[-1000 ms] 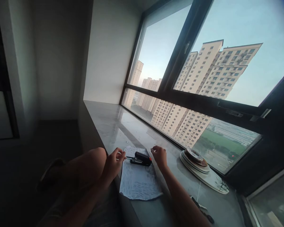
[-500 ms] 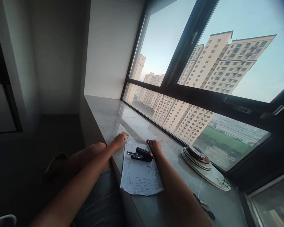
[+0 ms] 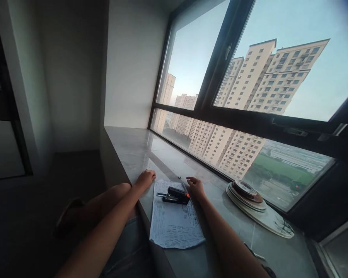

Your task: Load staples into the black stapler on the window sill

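A black stapler (image 3: 176,196) with an orange-red spot at its right end lies on a handwritten sheet of paper (image 3: 176,227). A metal part sticks out of the stapler's left end. My left hand (image 3: 146,178) rests near the sheet's top left corner, its fingers curled together; whatever they may hold is hidden. Right of the stapler, my right hand (image 3: 196,186) has its fingers stretched and apart, with nothing in them. A thin pale stick with a dark tip (image 3: 179,178), perhaps a pen, lies by the sheet's top right edge, just left of that hand.
The grey stone sill (image 3: 130,150) runs along a large window with a dark frame (image 3: 203,112). Stacked plates (image 3: 249,200) stand at the right by the glass. A dark object, partly hidden by my right forearm, lies at the lower right. My knee (image 3: 118,191) is beside the sill's edge.
My right hand has come off the dark-tipped stick and moved slightly right, its fingers now open. My left fingers have curled in. The view has shifted a little.
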A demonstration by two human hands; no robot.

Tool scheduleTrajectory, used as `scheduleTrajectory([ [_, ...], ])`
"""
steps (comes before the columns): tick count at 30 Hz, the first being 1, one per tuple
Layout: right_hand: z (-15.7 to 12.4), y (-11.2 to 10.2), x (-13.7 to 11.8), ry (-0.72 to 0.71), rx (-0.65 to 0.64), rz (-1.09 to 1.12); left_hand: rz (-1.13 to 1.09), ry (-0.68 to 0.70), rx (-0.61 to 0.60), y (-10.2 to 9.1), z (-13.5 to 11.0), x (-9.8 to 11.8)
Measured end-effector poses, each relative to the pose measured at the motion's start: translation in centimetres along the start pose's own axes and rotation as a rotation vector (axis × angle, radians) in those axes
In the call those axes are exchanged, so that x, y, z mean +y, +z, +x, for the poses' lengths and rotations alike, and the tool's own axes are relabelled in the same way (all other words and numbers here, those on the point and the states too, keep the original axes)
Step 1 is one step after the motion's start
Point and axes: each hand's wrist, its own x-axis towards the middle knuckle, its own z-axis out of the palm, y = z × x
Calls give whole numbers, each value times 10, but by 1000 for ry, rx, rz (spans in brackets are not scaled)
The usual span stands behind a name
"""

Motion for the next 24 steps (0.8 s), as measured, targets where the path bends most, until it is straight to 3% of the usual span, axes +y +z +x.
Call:
scheduleTrajectory([
  [3, -21, -5, -14, 11, 111, 62, -40, -4, 37, -2, -4, 0],
  [6, -38, -10, -42, -116, 194, 187, -79, -12, 86, -6, -13, 0],
  [8, -44, -14, -61, -296, 44, 281, -100, -16, 138, -9, -23, 2],
  [10, -47, -16, -77, -477, -209, 307, -120, -13, 181, -11, -35, 4],
  [13, -49, -15, -86, -576, -445, 209, -151, 0, 206, -11, -51, 5],
  [24, -51, -9, -86, -466, -447, 120, -223, 28, 229, -7, -71, -1],
])
